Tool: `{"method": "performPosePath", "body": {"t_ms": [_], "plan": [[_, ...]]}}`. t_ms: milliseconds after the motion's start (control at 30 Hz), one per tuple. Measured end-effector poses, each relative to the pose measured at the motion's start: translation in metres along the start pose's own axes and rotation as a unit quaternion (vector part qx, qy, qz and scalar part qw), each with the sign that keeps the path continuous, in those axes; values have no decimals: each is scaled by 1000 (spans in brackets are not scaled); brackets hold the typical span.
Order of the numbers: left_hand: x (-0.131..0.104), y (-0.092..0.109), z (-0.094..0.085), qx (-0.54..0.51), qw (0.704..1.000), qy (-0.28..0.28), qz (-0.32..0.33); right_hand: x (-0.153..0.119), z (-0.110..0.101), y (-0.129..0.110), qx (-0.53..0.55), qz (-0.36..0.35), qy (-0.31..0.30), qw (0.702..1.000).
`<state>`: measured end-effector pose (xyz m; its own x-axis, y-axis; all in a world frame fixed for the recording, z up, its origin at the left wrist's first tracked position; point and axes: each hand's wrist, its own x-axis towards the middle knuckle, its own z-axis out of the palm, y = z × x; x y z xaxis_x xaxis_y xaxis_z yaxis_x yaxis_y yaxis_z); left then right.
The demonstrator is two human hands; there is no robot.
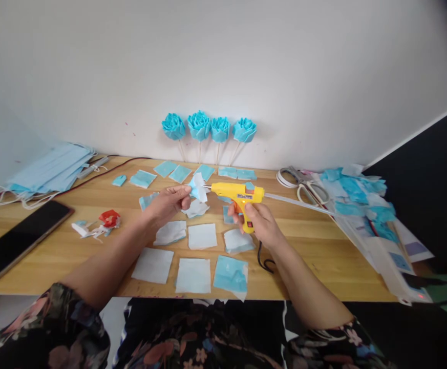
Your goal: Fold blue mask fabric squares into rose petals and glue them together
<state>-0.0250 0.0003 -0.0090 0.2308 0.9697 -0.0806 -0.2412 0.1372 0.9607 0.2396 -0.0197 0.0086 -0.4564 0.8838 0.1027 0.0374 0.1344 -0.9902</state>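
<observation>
My left hand [173, 202] pinches a small folded blue and white fabric piece [198, 187] above the middle of the table. In my right hand [259, 220] is a yellow glue gun [238, 193], its fingers wrapped round the handle and orange trigger. The nozzle points left and reaches the fabric piece; whether it touches cannot be made out. A long clear glue stick [298, 201] sticks out of the gun's back. Below and around my hands lie several cut squares, among them a white square [202, 236] and a blue one [231, 274].
Several blue fabric flowers [199, 125] on sticks lean on the wall. Face masks [50, 169], a black phone [21, 241] and a red scrap [110, 219] are at left. Scissors [311, 192], tape [284, 178], blue scraps [361, 192] and a white power strip [396, 271] are at right.
</observation>
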Motion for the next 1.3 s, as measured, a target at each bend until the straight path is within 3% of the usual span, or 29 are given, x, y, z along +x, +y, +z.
{"method": "performPosePath", "body": {"t_ms": [900,1300], "plan": [[-2,2,2,-20,1000,-7,-6,-1,2,10,-53,20,-4,998],[-1,2,1,-30,1000,-2,3,-2,3,3,-79,23,4,997]]}}
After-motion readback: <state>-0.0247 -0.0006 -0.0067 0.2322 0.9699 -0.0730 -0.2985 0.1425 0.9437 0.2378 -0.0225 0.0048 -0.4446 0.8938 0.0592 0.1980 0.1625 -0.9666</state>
